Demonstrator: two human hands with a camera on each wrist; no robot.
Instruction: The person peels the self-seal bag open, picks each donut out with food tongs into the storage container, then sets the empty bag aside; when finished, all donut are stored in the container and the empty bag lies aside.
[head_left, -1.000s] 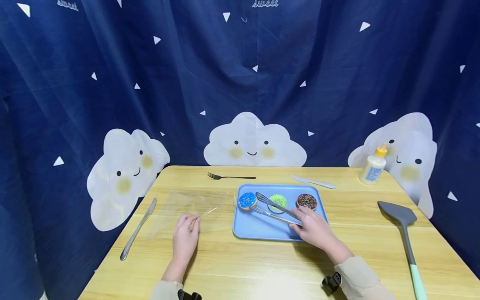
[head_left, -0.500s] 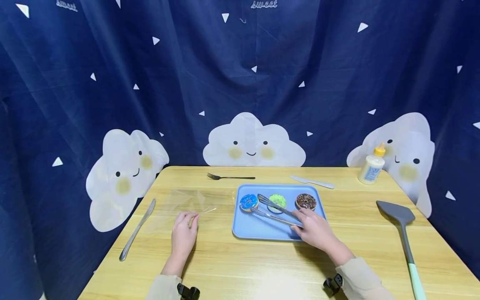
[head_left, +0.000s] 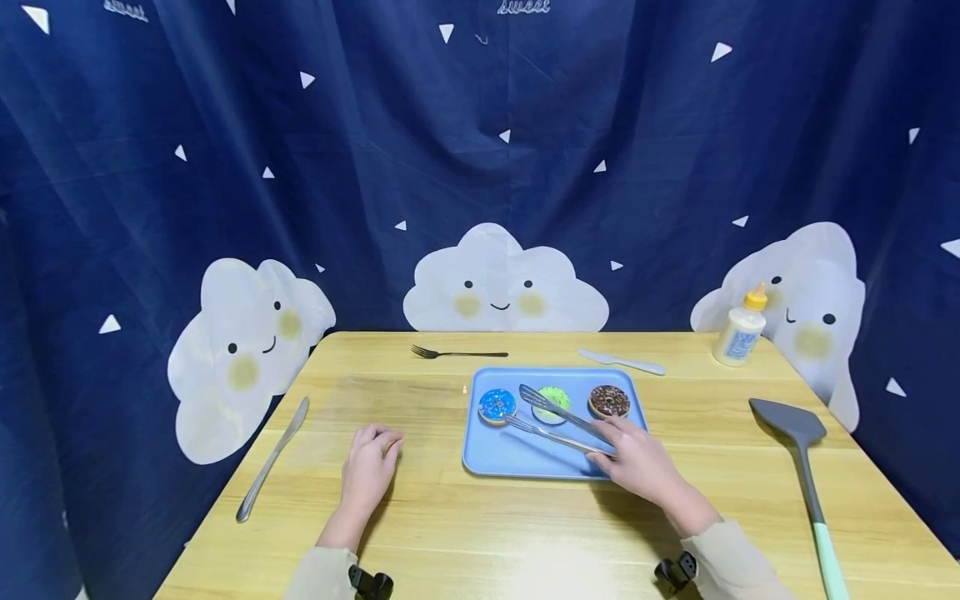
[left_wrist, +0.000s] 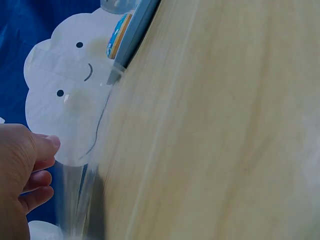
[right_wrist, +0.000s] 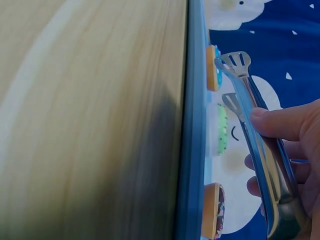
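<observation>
In the head view, my left hand is at the near edge of a clear plastic bag that lies on the table at left. Thumb and forefinger pinch its edge; the left wrist view shows the thin film close beside the fingertips. With my right hand I hold metal tongs over a blue tray. Their slotted tips stand apart, at the right side of a blue-iced donut. A green-iced donut lies partly behind the tongs, and a chocolate donut is nearest my right hand.
A table knife lies at far left. Behind the tray are a black fork and a pale knife. A white squeeze bottle stands at back right, and a grey spatula lies at right.
The tong tips have shifted slightly right, off the blue donut. The bag's raised, shining edge by my left fingers no longer shows. The whole head view has drifted a little.
</observation>
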